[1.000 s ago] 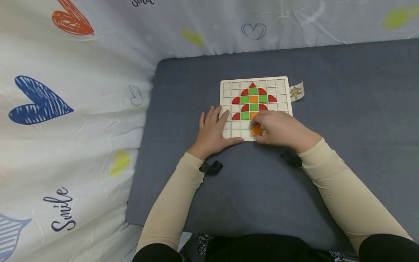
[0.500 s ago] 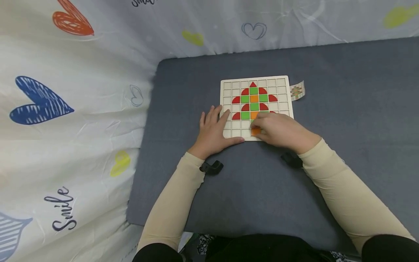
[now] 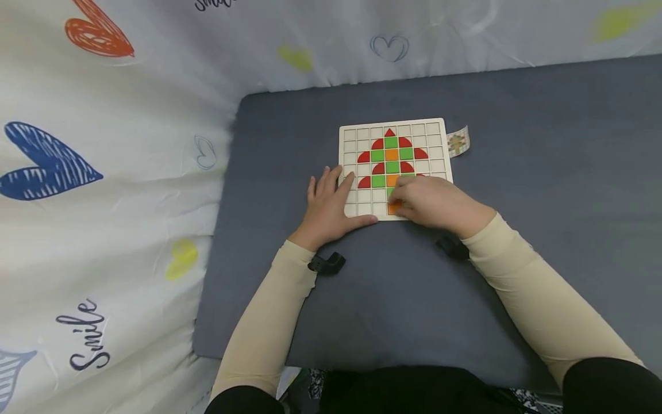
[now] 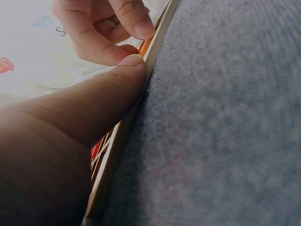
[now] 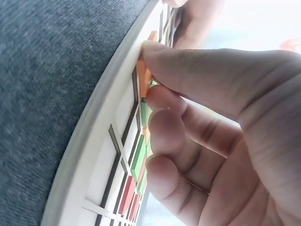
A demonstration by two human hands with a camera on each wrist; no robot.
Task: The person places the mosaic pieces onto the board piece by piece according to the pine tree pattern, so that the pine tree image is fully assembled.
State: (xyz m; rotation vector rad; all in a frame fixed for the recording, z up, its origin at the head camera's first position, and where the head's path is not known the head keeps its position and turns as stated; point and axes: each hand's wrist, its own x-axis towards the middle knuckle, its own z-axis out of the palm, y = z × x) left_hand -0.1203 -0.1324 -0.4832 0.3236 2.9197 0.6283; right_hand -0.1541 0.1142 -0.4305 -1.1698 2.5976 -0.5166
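A pale grid board (image 3: pixel 364 210) lies on the grey table, holding green and orange squares with red curved pieces and a red triangle at the top. My left hand (image 3: pixel 327 210) rests spread along its left side, thumb on the near edge. With thumb and fingertips, my right hand (image 3: pixel 434 200) pinches an orange square tile (image 3: pixel 392 209) at a near-edge cell. From the right wrist view, that orange tile (image 5: pixel 143 80) looks slightly raised from the grid, the thumb on its near side. The right hand covers part of the board's lower right.
A small curled pattern card (image 3: pixel 458 142) sits beside the board's right edge. The grey table (image 3: pixel 558 172) meets a white printed curtain (image 3: pixel 155 172) on the left and at the back. Black straps show at both wrists.
The orange tile has gone from tilted over the near-edge cell to lined up with it, my right fingers staying on it. My left hand keeps its place on the board. The head view shifts slightly.
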